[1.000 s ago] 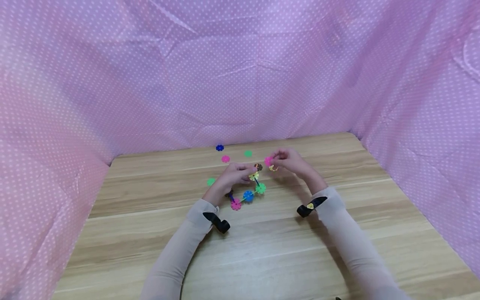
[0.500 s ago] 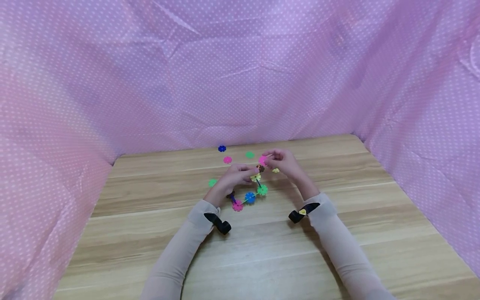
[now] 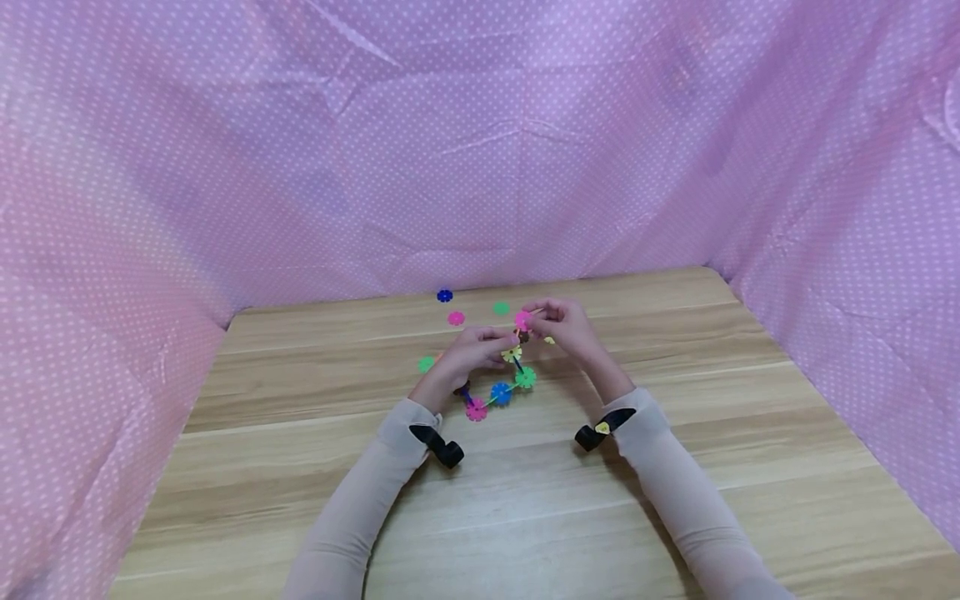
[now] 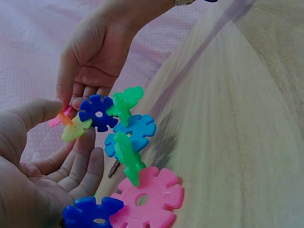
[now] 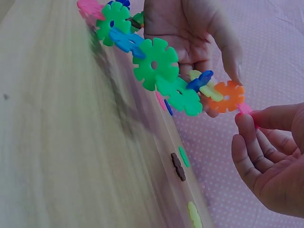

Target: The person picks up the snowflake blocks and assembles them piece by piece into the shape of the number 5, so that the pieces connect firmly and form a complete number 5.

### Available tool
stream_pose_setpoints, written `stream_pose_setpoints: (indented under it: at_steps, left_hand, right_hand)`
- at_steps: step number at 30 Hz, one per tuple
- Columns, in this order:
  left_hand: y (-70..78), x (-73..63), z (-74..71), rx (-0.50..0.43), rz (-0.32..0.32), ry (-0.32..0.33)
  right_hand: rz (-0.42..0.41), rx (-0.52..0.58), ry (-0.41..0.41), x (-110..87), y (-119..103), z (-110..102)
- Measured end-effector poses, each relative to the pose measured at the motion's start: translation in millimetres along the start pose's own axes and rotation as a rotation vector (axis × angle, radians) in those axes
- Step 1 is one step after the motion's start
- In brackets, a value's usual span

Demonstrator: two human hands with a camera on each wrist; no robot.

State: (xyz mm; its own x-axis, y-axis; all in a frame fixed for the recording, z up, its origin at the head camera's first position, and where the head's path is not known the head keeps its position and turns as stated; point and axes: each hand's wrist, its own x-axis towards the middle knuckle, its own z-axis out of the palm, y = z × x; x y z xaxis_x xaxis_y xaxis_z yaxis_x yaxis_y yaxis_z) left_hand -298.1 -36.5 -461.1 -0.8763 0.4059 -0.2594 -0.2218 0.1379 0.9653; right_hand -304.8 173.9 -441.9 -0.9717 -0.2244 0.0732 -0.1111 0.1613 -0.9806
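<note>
A chain of slotted plastic snowflake discs hangs from my left hand (image 3: 474, 350), whose thumb and fingers pinch it near its orange disc (image 5: 227, 96) and yellow disc (image 4: 76, 130). Further along come a dark blue disc (image 4: 98, 113), green discs (image 5: 155, 64), a light blue disc (image 3: 501, 393) and a large pink disc (image 4: 147, 198). My right hand (image 3: 567, 327) pinches a small pink disc (image 3: 522, 320) between thumb and forefinger. Its edge meets the orange disc in the right wrist view, and fingertips partly hide it.
Loose discs lie on the wooden table (image 3: 480, 517): dark blue (image 3: 445, 296), pink (image 3: 456, 318) and green (image 3: 501, 308) at the back, another green (image 3: 426, 364) left, brown (image 5: 178, 166) and yellow (image 5: 194, 214) ones near the right hand. Pink dotted cloth (image 3: 480, 167) encloses the table's back and sides.
My right hand has moved left, bringing the pink disc up to the chain's orange disc. The left hand keeps its grip on the chain, nearly still.
</note>
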Motion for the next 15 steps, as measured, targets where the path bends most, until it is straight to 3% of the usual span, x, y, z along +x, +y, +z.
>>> stream_pose_setpoints:
  at_steps: [15]
  left_hand:
    - [-0.5,-2.0,0.4,-0.067,0.023,0.03]
  right_hand:
    - [-0.008,0.004,0.014,-1.1,2.4,3.6]
